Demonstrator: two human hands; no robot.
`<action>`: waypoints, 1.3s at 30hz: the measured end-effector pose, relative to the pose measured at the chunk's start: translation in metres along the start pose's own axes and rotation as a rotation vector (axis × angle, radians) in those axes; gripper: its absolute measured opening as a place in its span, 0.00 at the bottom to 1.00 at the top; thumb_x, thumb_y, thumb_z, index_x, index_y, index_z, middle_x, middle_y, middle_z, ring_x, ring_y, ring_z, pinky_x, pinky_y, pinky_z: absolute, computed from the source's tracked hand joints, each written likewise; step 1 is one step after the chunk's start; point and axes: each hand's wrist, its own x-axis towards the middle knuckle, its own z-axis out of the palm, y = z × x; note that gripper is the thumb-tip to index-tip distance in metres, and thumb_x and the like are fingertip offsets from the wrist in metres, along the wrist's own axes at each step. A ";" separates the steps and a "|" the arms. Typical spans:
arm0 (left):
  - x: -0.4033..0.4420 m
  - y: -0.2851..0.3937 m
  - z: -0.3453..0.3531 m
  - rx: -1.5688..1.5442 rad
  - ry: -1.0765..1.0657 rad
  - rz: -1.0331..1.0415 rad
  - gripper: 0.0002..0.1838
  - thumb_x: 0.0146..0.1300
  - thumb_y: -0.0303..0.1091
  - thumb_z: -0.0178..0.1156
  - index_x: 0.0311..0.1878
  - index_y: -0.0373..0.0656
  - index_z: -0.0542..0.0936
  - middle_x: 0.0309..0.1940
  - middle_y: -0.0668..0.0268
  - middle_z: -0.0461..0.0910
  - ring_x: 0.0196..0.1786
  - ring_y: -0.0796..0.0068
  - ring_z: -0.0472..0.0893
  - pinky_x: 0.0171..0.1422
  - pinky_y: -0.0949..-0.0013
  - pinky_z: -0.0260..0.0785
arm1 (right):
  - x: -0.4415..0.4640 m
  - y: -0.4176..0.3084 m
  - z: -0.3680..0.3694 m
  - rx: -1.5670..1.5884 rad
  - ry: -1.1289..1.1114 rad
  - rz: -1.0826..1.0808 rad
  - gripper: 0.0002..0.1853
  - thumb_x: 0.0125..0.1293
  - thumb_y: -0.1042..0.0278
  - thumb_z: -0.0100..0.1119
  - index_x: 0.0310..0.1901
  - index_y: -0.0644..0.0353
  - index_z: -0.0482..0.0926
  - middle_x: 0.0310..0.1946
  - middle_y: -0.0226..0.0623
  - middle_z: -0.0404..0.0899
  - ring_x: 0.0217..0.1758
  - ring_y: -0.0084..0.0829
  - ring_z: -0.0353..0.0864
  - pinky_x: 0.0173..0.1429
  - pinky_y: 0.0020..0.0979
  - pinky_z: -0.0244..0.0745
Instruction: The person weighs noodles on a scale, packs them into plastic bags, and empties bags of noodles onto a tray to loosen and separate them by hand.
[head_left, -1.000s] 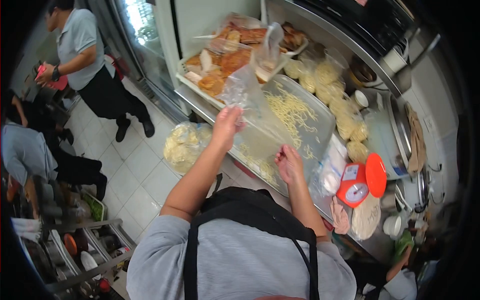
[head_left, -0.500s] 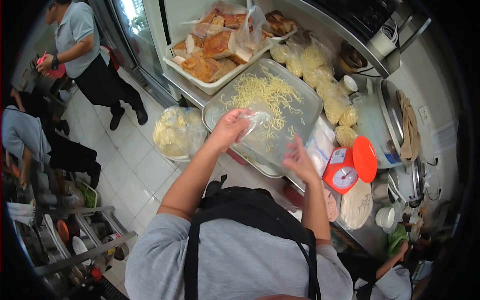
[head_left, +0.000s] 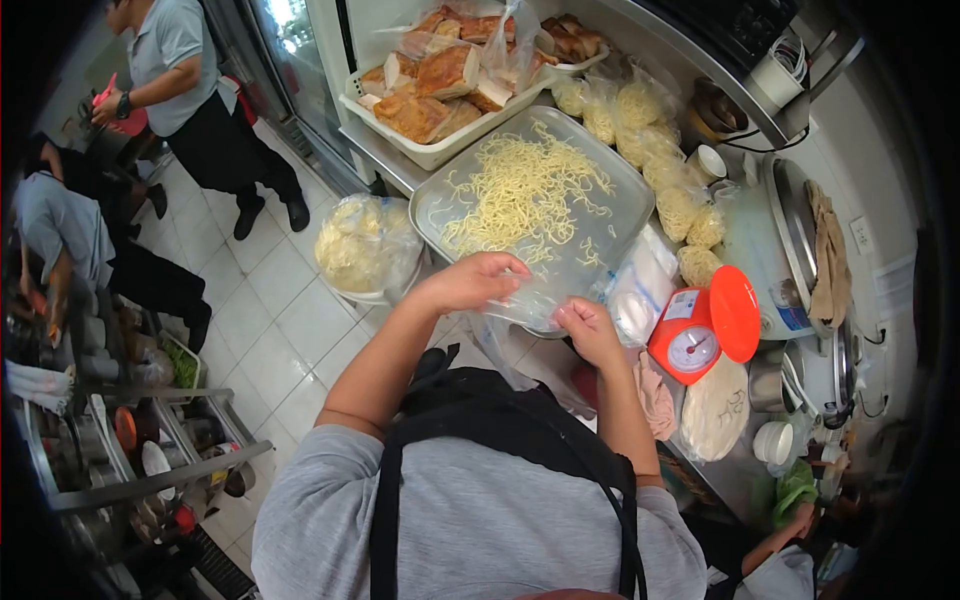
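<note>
A clear plastic bag [head_left: 530, 303] is stretched between my two hands over the near edge of a metal tray [head_left: 622, 222]. My left hand [head_left: 475, 282] pinches one side of it, and my right hand [head_left: 590, 328] grips the other side with closed fingers. Loose yellow noodles [head_left: 520, 195] lie scattered across the tray beyond my hands. Right of the tray sits a stack of clear plastic bags [head_left: 640, 295]. Beside that stack is a red dial scale [head_left: 686, 335] with an orange-red round pan [head_left: 734, 313].
A white basket [head_left: 432, 152] of roasted meat pieces stands behind the tray. Bagged noodles [head_left: 660, 170] line its right side. A bucket [head_left: 368, 290] with a bag of noodles is at left. Other people [head_left: 195, 90] stand at left; a hand [head_left: 803, 518] holds greens at lower right.
My right hand, empty and spread before, has come to the bag and taken hold of its edge. My left hand has moved toward me with the bag, which is now spread out.
</note>
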 end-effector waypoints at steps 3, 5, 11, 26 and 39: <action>0.013 -0.023 -0.001 0.198 0.137 0.251 0.15 0.53 0.33 0.54 0.45 0.43 0.70 0.27 0.72 0.70 0.28 0.84 0.68 0.27 0.77 0.62 | -0.002 0.000 0.004 0.033 0.166 -0.063 0.05 0.56 0.70 0.51 0.25 0.61 0.70 0.22 0.23 0.70 0.26 0.15 0.65 0.31 0.19 0.62; 0.015 -0.018 0.007 0.555 0.656 0.503 0.15 0.50 0.34 0.56 0.42 0.42 0.70 0.24 0.68 0.71 0.26 0.73 0.71 0.28 0.71 0.64 | -0.001 0.005 0.002 0.201 0.286 -0.105 0.03 0.56 0.72 0.51 0.27 0.60 0.69 0.22 0.24 0.69 0.26 0.15 0.65 0.31 0.18 0.62; 0.000 0.034 0.049 0.502 0.389 0.268 0.15 0.47 0.37 0.59 0.35 0.40 0.70 0.22 0.62 0.71 0.25 0.70 0.72 0.28 0.69 0.64 | -0.003 -0.014 0.014 0.515 0.592 -0.142 0.09 0.54 0.77 0.52 0.22 0.56 0.62 0.24 0.27 0.69 0.28 0.17 0.67 0.34 0.19 0.65; 0.036 -0.018 0.055 0.200 0.182 0.280 0.07 0.52 0.30 0.53 0.24 0.40 0.66 0.21 0.70 0.70 0.27 0.83 0.70 0.28 0.75 0.63 | -0.013 0.001 0.022 0.279 0.407 -0.121 0.10 0.52 0.78 0.52 0.20 0.57 0.63 0.19 0.22 0.65 0.22 0.12 0.60 0.27 0.15 0.56; 0.028 0.006 0.058 -0.350 0.119 0.119 0.06 0.54 0.28 0.52 0.29 0.46 0.64 0.19 0.75 0.65 0.20 0.87 0.65 0.25 0.79 0.64 | -0.023 0.029 -0.009 0.207 0.683 -0.012 0.15 0.46 0.80 0.52 0.15 0.53 0.56 0.15 0.19 0.55 0.19 0.12 0.52 0.22 0.16 0.50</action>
